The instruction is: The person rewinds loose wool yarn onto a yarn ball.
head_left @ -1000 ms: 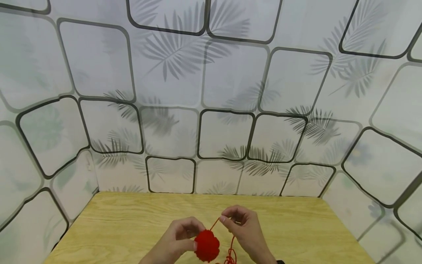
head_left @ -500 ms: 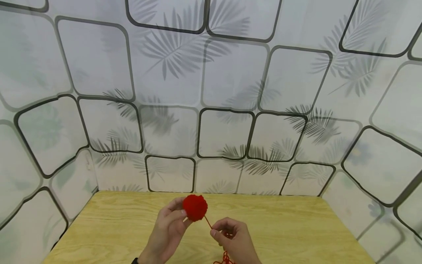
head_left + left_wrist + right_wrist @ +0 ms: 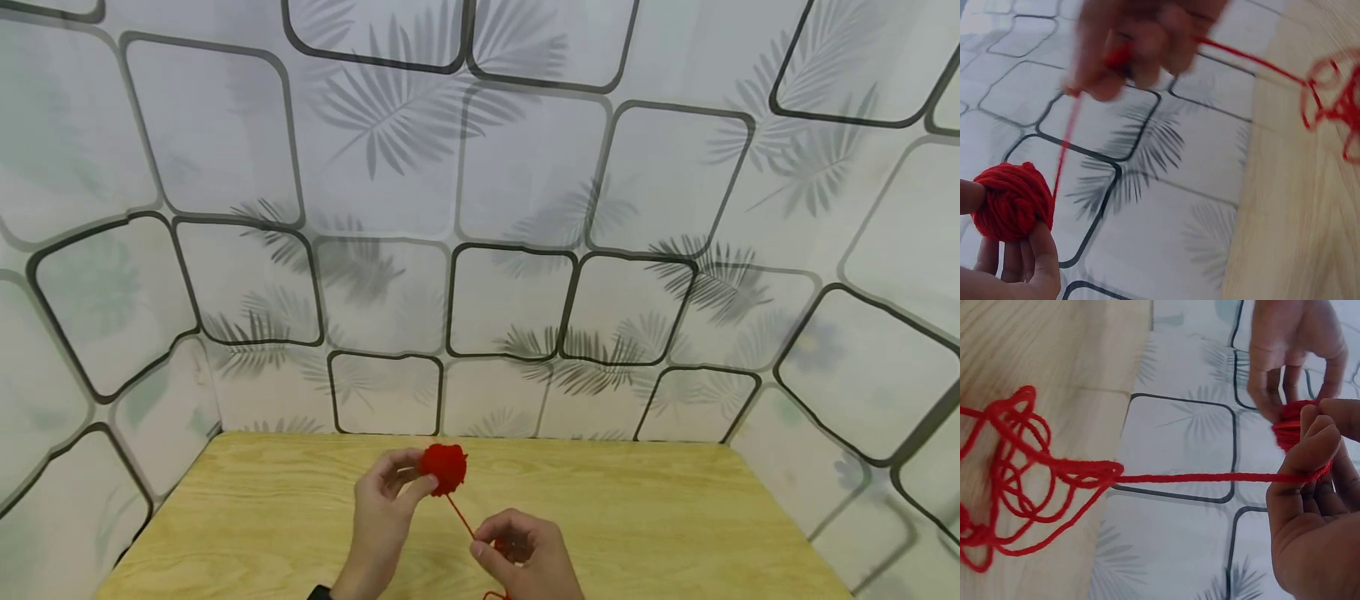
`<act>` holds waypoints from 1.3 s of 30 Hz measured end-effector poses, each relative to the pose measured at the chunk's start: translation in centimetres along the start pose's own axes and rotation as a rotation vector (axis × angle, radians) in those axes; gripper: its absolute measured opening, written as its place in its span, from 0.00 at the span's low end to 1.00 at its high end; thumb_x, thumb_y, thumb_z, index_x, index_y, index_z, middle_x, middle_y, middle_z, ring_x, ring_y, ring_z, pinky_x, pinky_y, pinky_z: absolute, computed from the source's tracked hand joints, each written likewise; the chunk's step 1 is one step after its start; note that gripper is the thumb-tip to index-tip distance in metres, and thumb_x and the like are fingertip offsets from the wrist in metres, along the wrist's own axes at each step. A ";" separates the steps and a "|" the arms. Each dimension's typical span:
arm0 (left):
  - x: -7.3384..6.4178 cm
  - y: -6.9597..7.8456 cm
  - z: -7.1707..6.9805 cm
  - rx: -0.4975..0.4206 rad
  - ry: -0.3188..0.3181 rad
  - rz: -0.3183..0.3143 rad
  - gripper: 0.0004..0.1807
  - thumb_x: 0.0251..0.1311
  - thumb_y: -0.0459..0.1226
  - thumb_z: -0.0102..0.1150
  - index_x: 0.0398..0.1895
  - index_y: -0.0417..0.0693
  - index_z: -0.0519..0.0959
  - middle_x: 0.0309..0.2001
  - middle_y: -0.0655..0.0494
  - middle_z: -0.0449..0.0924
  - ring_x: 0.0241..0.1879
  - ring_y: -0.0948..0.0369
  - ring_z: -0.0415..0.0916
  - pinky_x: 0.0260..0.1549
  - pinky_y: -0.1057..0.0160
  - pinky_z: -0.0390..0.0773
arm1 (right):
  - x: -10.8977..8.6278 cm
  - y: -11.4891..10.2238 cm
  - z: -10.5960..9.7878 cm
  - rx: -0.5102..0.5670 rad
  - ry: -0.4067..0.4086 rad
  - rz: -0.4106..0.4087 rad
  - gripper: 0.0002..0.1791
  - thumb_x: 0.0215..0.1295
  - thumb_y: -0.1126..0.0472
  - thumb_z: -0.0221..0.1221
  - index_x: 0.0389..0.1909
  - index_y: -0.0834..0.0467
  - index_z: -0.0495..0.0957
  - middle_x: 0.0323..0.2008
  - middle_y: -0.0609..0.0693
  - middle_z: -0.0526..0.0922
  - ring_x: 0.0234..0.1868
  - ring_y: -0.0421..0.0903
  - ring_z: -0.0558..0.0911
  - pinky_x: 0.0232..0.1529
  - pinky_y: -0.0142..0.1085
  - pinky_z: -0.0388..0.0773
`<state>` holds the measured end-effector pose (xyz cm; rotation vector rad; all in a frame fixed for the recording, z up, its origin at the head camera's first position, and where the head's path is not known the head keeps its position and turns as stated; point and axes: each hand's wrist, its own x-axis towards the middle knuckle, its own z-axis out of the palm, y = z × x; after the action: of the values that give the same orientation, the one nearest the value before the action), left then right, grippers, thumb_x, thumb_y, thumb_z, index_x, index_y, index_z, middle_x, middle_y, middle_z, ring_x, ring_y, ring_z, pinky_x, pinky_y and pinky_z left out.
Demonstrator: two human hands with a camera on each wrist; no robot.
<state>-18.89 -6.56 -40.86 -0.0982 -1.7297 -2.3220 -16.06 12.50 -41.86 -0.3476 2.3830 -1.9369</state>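
Observation:
A ball of red yarn [image 3: 446,468] is held up over the table by my left hand [image 3: 382,517], its thumb and fingertips gripping the ball's sides. Wound strands show on the ball in the left wrist view. To its lower right, my right hand [image 3: 528,554] pinches the yarn strand [image 3: 461,515], which runs taut up to the ball. More yarn passes through the curled fingers of that hand. From there, in the right wrist view, a straight length leads to a loose tangle of red yarn [image 3: 1029,469] lying on the wood.
The light wood-grain table [image 3: 637,500] spans the lower part of the head view. Behind it and at both sides hang pale walls [image 3: 510,308] printed with dark rounded squares and grey leaves. A dark band [image 3: 320,592] circles the left wrist.
My left hand has raised the yarn ball up and to the left, and turned it. My right hand has moved lower and slightly left, still pinching the strand.

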 end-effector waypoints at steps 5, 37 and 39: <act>-0.1 -0.8 0.0 0.192 -0.038 0.100 0.15 0.56 0.21 0.66 0.47 0.31 0.78 0.44 0.43 0.80 0.45 0.54 0.78 0.41 0.66 0.83 | -0.4 -1.5 -0.2 -0.026 -0.002 -0.070 0.09 0.64 0.60 0.69 0.37 0.63 0.84 0.29 0.49 0.83 0.24 0.39 0.77 0.28 0.31 0.78; 0.1 -1.1 -3.4 -0.077 -0.928 -0.242 0.13 0.62 0.25 0.50 0.48 0.34 0.77 0.42 0.56 0.84 0.41 0.62 0.81 0.45 0.64 0.82 | 2.5 -2.0 -2.4 0.136 0.138 -0.094 0.08 0.63 0.66 0.68 0.38 0.67 0.82 0.29 0.52 0.83 0.24 0.40 0.75 0.23 0.30 0.73; 0.1 -0.8 -3.4 -0.173 -0.968 -0.239 0.15 0.64 0.24 0.47 0.50 0.42 0.78 0.44 0.56 0.85 0.44 0.63 0.82 0.47 0.63 0.82 | 2.7 -1.7 -2.5 0.138 0.139 -0.075 0.09 0.63 0.66 0.68 0.39 0.67 0.82 0.29 0.52 0.83 0.24 0.40 0.75 0.23 0.29 0.73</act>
<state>-18.85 -9.62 -42.65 -1.2950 -1.9516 -2.8278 -18.87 14.00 -39.46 -0.3087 2.3305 -2.2137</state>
